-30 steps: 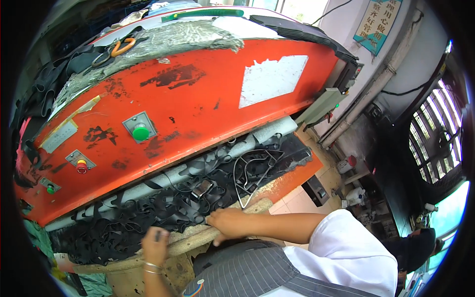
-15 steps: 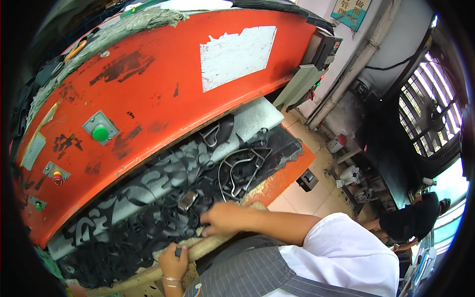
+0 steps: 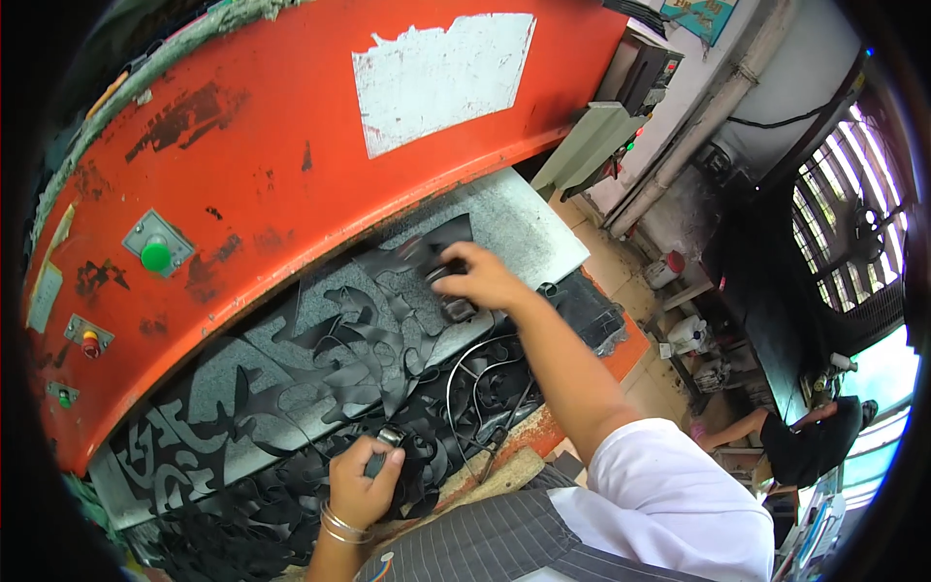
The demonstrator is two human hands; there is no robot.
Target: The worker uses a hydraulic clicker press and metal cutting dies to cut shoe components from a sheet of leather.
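My right hand (image 3: 482,276) is over the machine's grey bed (image 3: 524,228), its fingers closed around a dark object with a curved metal edge (image 3: 458,308); motion blur and the fingers hide its full shape. Under and beside that hand lies a black sheet scrap (image 3: 448,236). Nearer to me, my left hand (image 3: 359,485) is closed, a small dark piece (image 3: 375,464) showing between thumb and forefinger. A small shiny metal piece (image 3: 391,436) sits at its fingertips; whether the hand grips it too, I cannot tell.
Black cut-out scraps (image 3: 335,325) cover much of the bed and heap along its front. Bent metal strips (image 3: 456,378) lie among them. Above the bed spans an orange machine beam (image 3: 291,145) with a green button (image 3: 155,256) and a red knob (image 3: 90,344). A person (image 3: 810,441) sits at far right.
My right hand has moved from the front edge up and away onto the bed and now holds a dark object. My left hand has risen slightly to the right. The view has shifted.
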